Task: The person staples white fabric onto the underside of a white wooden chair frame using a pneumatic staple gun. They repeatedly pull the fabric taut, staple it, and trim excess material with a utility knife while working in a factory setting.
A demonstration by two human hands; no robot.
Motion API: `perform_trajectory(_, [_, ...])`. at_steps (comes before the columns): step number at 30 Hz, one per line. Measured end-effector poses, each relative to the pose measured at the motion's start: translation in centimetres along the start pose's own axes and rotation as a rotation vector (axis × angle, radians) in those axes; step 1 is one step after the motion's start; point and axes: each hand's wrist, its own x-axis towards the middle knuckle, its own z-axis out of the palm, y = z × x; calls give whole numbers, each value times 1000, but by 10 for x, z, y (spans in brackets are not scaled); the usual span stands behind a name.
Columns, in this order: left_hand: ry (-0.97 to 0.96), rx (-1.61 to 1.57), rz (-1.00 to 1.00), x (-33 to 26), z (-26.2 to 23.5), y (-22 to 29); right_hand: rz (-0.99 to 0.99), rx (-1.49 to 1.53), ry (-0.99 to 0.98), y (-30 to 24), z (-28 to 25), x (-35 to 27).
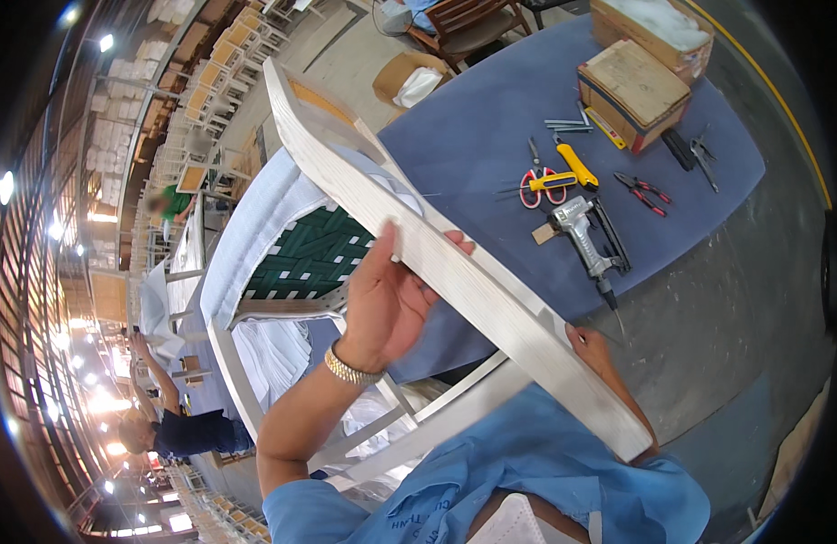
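Fingers of left hand (387, 299) curl around pale wooden chair (491, 304), thumb opposed; right hand's (593, 346) bent at its edge, grip partly hidden. Near: blue shirt (564, 453), dark lettering (425, 519). Chair tilted, left of blue table's (491, 118) middle. Far right: brown box (632, 86); behind, carton (700, 60) holding white padding (663, 23). Far floor: open box (394, 74), white material (420, 86) inside.

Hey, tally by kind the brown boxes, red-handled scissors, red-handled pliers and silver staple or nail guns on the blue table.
Brown rectangular boxes: 2
Red-handled metal scissors: 1
Red-handled metal pliers: 1
Silver metal staple or nail gun: 1
Total: 5
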Motion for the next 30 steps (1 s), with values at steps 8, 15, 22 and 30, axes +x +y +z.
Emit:
perform_trajectory(8, [182, 148, 200, -36, -19, 48, -96, 44, 25, -52, -20, -19])
perform_trajectory(15, [274, 124, 432, -120, -67, 105, -255, -61, -73, -145, -61, -69])
perform_trajectory(22, [533, 159, 458, -204, -112, 151, -554, 111, -462, -214, -84, -82])
perform_trajectory(30, [526, 304, 646, -256, -140, 137, -652, 192, -641, -279, -33, -37])
